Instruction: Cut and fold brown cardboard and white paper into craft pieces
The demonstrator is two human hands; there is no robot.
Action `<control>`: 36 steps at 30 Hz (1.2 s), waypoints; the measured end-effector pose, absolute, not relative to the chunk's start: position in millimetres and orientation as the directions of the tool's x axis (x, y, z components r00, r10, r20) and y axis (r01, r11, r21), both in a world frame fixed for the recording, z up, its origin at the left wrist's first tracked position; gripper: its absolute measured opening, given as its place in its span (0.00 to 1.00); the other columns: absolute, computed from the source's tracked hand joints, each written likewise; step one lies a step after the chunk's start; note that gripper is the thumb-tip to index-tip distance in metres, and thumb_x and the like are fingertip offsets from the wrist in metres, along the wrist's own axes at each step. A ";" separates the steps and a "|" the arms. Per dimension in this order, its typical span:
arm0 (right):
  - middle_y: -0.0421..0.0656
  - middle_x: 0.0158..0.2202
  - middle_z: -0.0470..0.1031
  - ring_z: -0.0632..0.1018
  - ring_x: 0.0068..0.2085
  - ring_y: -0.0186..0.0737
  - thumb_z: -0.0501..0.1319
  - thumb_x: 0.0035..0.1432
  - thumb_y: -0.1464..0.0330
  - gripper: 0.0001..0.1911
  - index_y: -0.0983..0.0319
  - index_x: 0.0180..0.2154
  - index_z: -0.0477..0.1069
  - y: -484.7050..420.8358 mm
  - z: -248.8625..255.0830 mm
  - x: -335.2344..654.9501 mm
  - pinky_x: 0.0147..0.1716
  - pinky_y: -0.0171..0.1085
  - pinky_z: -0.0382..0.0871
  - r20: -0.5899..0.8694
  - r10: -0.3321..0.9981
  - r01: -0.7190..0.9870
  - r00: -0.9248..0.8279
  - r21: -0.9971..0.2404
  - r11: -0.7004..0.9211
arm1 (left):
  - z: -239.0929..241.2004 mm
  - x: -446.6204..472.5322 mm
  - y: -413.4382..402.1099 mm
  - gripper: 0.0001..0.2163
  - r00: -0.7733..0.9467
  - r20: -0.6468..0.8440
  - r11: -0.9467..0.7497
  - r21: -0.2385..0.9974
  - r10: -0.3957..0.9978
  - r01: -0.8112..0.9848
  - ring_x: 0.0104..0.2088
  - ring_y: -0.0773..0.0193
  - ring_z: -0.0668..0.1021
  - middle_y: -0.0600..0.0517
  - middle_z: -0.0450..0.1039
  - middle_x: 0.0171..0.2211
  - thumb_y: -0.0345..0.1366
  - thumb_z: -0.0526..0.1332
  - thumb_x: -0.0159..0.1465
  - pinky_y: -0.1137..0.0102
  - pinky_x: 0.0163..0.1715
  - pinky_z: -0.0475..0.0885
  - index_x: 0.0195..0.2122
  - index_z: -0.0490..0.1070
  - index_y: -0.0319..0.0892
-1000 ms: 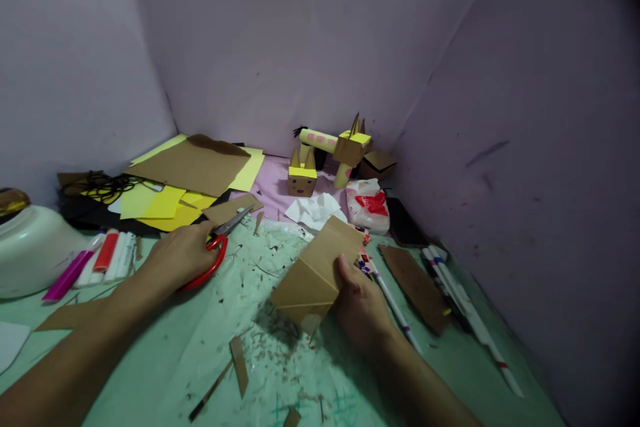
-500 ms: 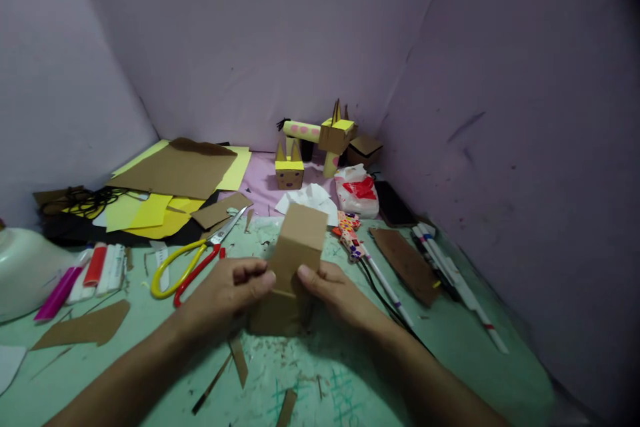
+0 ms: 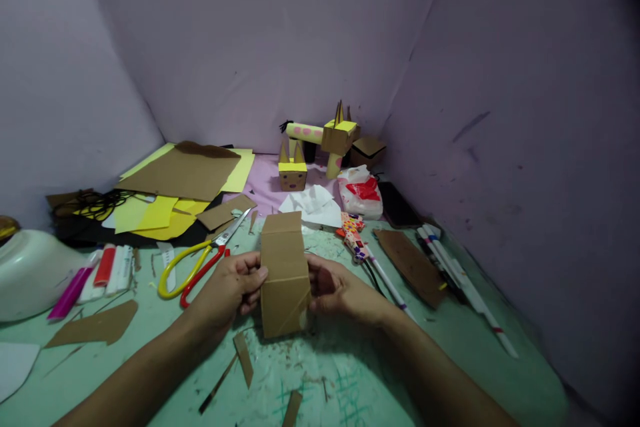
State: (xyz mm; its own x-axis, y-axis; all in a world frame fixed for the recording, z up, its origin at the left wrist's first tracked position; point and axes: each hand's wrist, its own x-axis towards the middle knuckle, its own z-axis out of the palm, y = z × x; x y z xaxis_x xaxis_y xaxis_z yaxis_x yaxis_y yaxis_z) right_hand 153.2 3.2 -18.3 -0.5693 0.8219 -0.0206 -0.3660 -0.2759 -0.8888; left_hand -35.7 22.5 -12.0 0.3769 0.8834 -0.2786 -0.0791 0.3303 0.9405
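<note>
A folded strip of brown cardboard (image 3: pixel 285 273), creased across into panels, stands between my two hands over the green tabletop. My left hand (image 3: pixel 237 290) pinches its left edge, thumb in front and fingers behind. On the right edge, my right hand (image 3: pixel 337 287) grips it with curled fingers, some of them hidden behind the cardboard. Scissors (image 3: pixel 200 263) with one yellow and one red handle lie just beyond my left hand, blades pointing away. Small cardboard scraps (image 3: pixel 243 359) are scattered in front of my hands.
Behind are a cardboard animal figure (image 3: pixel 340 137), a small box with a drawn face (image 3: pixel 293 175), crumpled white paper (image 3: pixel 313 205) and a plastic bag (image 3: pixel 360 193). Markers (image 3: pixel 105 270) and stacked sheets (image 3: pixel 180 170) lie left; a glue gun (image 3: pixel 354 239) and pens (image 3: pixel 465 277) right.
The cardboard has tilted and turned so its creased front panels face me. My right thumb has moved from its front face down to its right edge. My left hand keeps its hold.
</note>
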 end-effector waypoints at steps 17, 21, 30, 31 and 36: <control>0.46 0.36 0.79 0.77 0.36 0.41 0.64 0.45 0.65 0.15 0.62 0.37 0.76 1.2 -19.7 152.7 0.37 0.38 0.67 -0.053 0.952 -0.483 -0.303 -0.852 -0.201 | -10.3 -39.9 18.7 0.15 0.406 -0.222 0.241 0.971 0.886 0.007 0.13 0.77 0.55 0.60 0.60 0.15 0.46 0.66 0.50 0.79 0.12 0.50 0.26 0.69 0.38; 0.44 0.37 0.77 0.76 0.37 0.41 0.69 0.44 0.62 0.22 0.58 0.43 0.73 1.5 -23.5 153.2 0.39 0.40 0.67 0.134 0.977 -0.390 -0.166 -0.919 0.059 | -4.5 -39.9 14.8 0.11 0.437 -0.158 0.182 0.983 0.885 -0.013 0.21 0.71 0.69 0.55 0.69 0.21 0.42 0.65 0.52 0.78 0.20 0.61 0.27 0.72 0.39; 0.44 0.51 0.69 0.72 0.47 0.47 0.70 0.44 0.68 0.33 0.48 0.53 0.67 -3.3 -24.1 157.1 0.46 0.47 0.66 0.316 0.948 -0.038 -0.028 -0.948 0.315 | 3.5 -39.3 5.4 0.10 0.409 0.030 -0.137 0.963 0.912 0.232 0.32 0.62 0.75 0.51 0.77 0.30 0.36 0.57 0.58 0.72 0.30 0.69 0.35 0.77 0.40; 0.45 0.50 0.69 0.71 0.48 0.48 0.70 0.44 0.67 0.30 0.49 0.51 0.69 -3.2 -24.0 158.1 0.45 0.47 0.66 0.324 0.946 0.029 -0.029 -0.945 0.325 | 3.3 -39.6 5.1 0.10 0.412 0.049 -0.168 0.952 0.910 0.257 0.32 0.62 0.75 0.51 0.77 0.30 0.35 0.57 0.59 0.71 0.30 0.69 0.36 0.77 0.40; 0.43 0.38 0.65 0.69 0.42 0.46 0.68 0.46 0.61 0.17 0.52 0.41 0.76 -3.1 -21.9 160.5 0.41 0.48 0.66 0.455 0.890 0.253 0.032 -0.865 0.433 | 3.7 -39.3 4.6 0.10 0.410 0.133 -0.291 0.890 0.902 0.351 0.30 0.61 0.76 0.49 0.76 0.28 0.34 0.56 0.59 0.70 0.29 0.68 0.31 0.77 0.39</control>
State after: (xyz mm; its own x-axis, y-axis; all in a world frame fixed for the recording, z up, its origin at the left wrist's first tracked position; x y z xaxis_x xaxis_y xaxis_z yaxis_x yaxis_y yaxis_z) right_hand 160.5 -3.1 -21.9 0.0318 0.8899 0.4550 0.2527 0.4333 -0.8651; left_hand -39.3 4.6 3.7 0.4098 0.9024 0.1334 0.3514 -0.2912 0.8898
